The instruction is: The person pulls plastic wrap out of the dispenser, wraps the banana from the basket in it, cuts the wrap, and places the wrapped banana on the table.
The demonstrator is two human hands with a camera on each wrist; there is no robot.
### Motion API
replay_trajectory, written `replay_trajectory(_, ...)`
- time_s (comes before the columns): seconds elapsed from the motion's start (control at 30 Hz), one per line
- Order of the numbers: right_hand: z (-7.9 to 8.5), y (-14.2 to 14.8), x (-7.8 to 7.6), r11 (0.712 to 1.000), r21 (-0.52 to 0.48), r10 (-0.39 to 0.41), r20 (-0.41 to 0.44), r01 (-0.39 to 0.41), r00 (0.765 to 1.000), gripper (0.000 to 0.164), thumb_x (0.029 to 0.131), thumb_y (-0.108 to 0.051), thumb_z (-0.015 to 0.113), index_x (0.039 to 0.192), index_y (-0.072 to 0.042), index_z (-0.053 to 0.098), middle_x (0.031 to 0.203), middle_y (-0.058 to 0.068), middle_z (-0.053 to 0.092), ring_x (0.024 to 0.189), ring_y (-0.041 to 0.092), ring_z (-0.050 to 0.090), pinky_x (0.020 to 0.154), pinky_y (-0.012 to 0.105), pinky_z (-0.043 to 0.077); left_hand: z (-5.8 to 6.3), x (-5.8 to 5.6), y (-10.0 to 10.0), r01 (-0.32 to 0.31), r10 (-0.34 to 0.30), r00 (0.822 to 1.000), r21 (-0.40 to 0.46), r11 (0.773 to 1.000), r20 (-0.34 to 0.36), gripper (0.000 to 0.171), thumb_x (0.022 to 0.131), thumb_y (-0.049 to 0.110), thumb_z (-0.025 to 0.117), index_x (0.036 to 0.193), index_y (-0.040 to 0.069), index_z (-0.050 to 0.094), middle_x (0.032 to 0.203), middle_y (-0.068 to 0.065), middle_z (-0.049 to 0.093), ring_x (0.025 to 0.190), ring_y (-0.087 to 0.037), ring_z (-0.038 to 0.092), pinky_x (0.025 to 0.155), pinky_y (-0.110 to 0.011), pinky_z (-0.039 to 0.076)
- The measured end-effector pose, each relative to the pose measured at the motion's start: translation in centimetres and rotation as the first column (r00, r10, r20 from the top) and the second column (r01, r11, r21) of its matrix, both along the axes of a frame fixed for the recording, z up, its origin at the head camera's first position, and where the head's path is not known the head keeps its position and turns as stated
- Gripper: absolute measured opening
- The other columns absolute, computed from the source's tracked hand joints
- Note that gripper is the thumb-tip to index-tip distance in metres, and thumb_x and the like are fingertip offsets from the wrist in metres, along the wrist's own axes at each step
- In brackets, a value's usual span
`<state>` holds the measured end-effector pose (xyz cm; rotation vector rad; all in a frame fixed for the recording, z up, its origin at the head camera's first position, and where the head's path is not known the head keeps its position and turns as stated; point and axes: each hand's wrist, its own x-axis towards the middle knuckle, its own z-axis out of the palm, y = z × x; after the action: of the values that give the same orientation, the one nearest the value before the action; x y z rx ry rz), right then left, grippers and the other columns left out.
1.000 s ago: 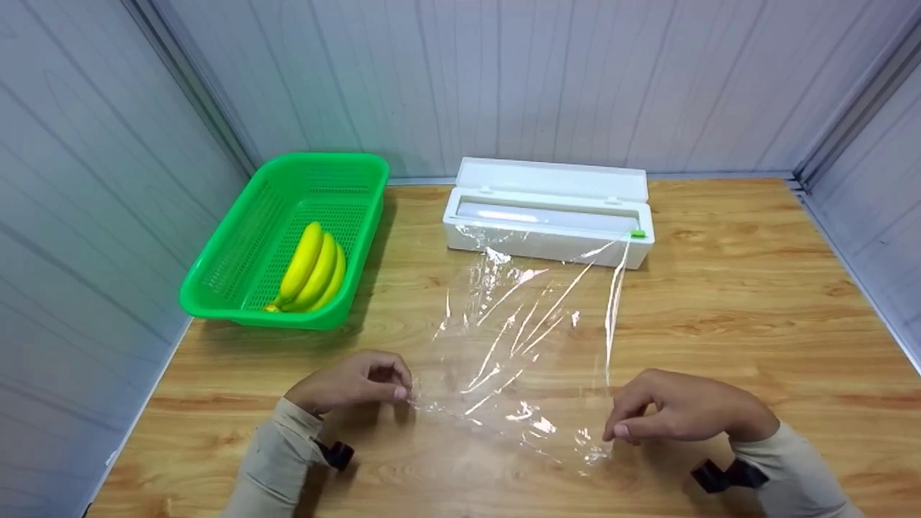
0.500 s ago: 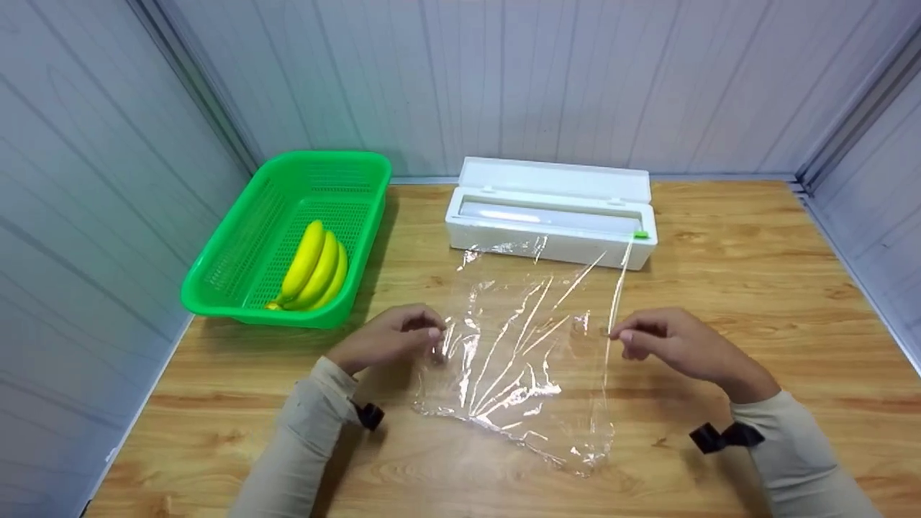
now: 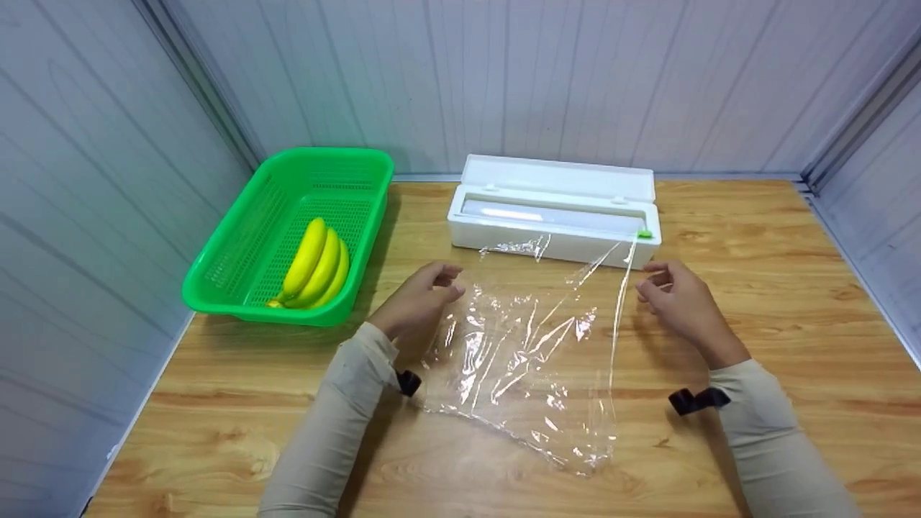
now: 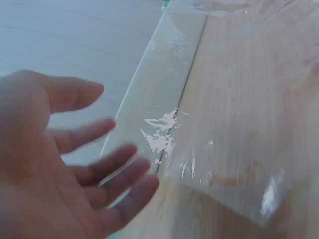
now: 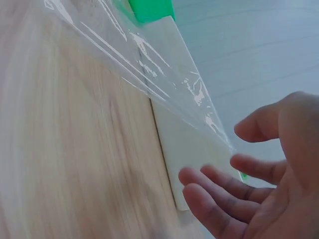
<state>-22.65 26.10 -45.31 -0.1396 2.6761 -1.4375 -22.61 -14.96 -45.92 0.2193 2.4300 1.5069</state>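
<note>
A sheet of clear plastic wrap [image 3: 518,360] stretches from a white wrap dispenser box [image 3: 554,243] toward the front of the table. The box lid [image 3: 557,176] is raised, and a green slide cutter [image 3: 645,234] sits at its right end. My left hand [image 3: 423,296] is beside the sheet's left edge, fingers loosely bent and apart from one another in the left wrist view. Near the box's right front corner is my right hand [image 3: 676,298], its thumb and fingers spread with nothing between them in the right wrist view.
A green plastic basket [image 3: 216,252] stands at the left with a bunch of bananas [image 3: 316,267] inside. Panelled walls [image 3: 561,79] enclose the wooden table [image 3: 763,288] at the back and sides.
Both hands have let go of the wrap's front edge and moved forward along its sides toward the box. The sheet now lies lower, its front end on the table.
</note>
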Motion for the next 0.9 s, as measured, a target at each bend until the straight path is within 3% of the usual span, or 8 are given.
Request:
replay_trajectory(0.2,-0.5,-0.3,-1.3,0.994,-0.091,-0.059,0.016,0.060,0.998,0.057,0.104,-0.025,0.054,0.146,0.010,0.035,0.122,0.027,0.056,0.103,0.038,0.064,0.079,0.034,0.058,-0.3,-1.9,1.2,-0.084,0.078,0.993,0.065,0.994,0.087,0.062,0.099,0.029,0.061,0.151,0.007,0.036,0.149,-0.018,0.040,0.135,-0.031,0.040,0.112,-0.048,0.032)
replay_trajectory(0.5,-1.0,-0.4,-2.9,0.983,-0.147,-0.100,0.067,0.109,0.993,0.057,0.104,-0.026,0.055,0.145,0.010,0.039,0.136,0.029,0.050,0.105,0.036,0.064,0.084,0.034,0.057,-0.8,-4.1,2.8,-0.174,0.153,0.977,0.136,0.975,0.150,0.056,0.100,0.024,0.060,0.148,0.002,0.041,0.143,-0.014,0.048,0.129,-0.030,0.048,0.108,-0.044,0.039)
replay_trajectory(0.73,-1.1,-0.2,-3.6,0.961,-0.222,-0.148,0.096,0.166,0.984,0.054,0.103,-0.028,0.056,0.142,0.008,0.046,0.116,0.024,0.062,0.094,0.027,0.070,0.082,0.036,0.058,-1.8,-5.3,3.9,-0.250,0.196,0.959,0.279,0.927,0.207,0.048,0.099,0.016,0.060,0.140,-0.004,0.046,0.121,-0.015,0.057,0.109,-0.029,0.056,0.096,-0.041,0.046)
replay_trajectory(0.9,-1.7,-0.3,-4.3,0.949,-0.241,-0.179,0.109,0.201,0.978,0.056,0.103,-0.032,0.057,0.143,0.004,0.047,0.120,0.020,0.062,0.094,0.020,0.070,0.085,0.036,0.057,-2.6,-5.8,3.9,-0.305,0.245,0.945,0.310,0.901,0.216,0.042,0.099,0.013,0.060,0.135,-0.006,0.049,0.112,-0.015,0.059,0.087,-0.021,0.059,0.076,-0.031,0.051)
